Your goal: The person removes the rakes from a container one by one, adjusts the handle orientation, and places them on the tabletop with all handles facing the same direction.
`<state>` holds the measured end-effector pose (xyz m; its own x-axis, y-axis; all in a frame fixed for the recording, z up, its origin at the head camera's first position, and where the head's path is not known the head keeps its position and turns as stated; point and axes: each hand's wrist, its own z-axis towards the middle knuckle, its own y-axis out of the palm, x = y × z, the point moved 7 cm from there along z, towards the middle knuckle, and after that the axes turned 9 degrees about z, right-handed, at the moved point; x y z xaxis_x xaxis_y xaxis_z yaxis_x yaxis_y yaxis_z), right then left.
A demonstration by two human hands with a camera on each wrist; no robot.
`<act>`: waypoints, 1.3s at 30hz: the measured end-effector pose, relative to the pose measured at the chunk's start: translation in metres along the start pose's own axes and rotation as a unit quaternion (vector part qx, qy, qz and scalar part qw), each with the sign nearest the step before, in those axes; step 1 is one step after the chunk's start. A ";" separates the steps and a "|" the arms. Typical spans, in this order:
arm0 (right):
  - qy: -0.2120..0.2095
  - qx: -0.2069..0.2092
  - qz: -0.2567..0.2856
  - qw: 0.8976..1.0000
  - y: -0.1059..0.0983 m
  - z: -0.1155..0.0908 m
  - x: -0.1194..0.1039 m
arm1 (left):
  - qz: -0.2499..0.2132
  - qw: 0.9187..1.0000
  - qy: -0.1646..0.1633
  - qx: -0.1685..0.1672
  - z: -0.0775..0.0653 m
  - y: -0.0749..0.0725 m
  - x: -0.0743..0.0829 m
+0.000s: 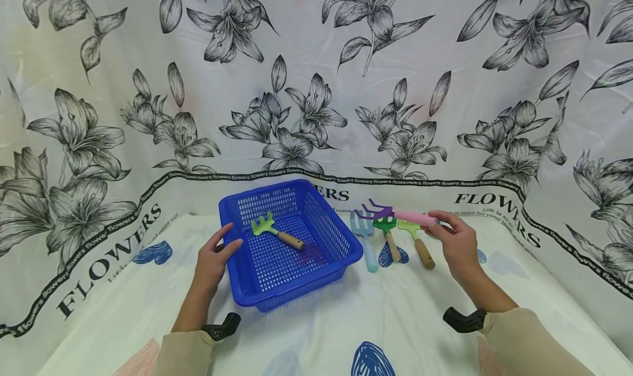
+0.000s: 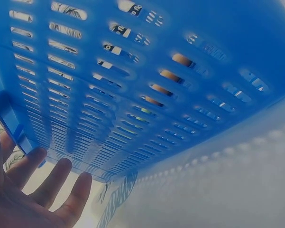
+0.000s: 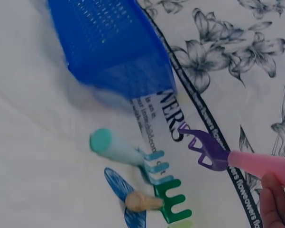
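My left hand (image 1: 211, 260) grips the left rim of a blue plastic basket (image 1: 277, 300), which is tilted. In the left wrist view, several fingers (image 2: 55, 183) spread beside the basket's slotted wall (image 2: 85, 118). Inside the basket lies a light green hand rake (image 1: 289, 239) with a wooden handle. My right hand (image 1: 457, 244) pinches the pink handle end of a hand rake (image 1: 414, 217), its purple tines pointing left above the other tools. The right wrist view shows the purple head (image 3: 213, 152) and my fingers (image 3: 272, 202) on the handle.
Right of the basket, a light blue hand rake (image 1: 369, 249), a dark green rake (image 1: 392, 245) and a lime green rake (image 1: 422, 252) lie side by side on the white cloth (image 1: 316, 343). A flower-print curtain (image 1: 306, 161) hangs behind.
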<state>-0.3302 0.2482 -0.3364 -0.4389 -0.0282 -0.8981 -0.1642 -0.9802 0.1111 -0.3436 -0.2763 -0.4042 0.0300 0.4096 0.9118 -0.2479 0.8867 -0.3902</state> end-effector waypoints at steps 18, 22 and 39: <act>0.019 0.014 -0.057 0.998 -0.044 -0.011 0.005 | -0.005 1.000 0.003 0.001 0.000 0.000 0.001; 0.027 0.039 -0.076 0.996 -0.054 -0.012 0.007 | -0.006 1.000 0.003 0.000 0.000 0.000 0.000; 0.066 0.158 -0.120 0.978 -0.093 -0.015 0.010 | -0.001 1.000 0.001 0.000 0.000 0.000 0.000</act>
<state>-0.3057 0.3358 -0.3618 -0.2390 0.1500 -0.9594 -0.5227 -0.8525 -0.0031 -0.3436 -0.2762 -0.4045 0.0334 0.4080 0.9124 -0.2469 0.8880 -0.3880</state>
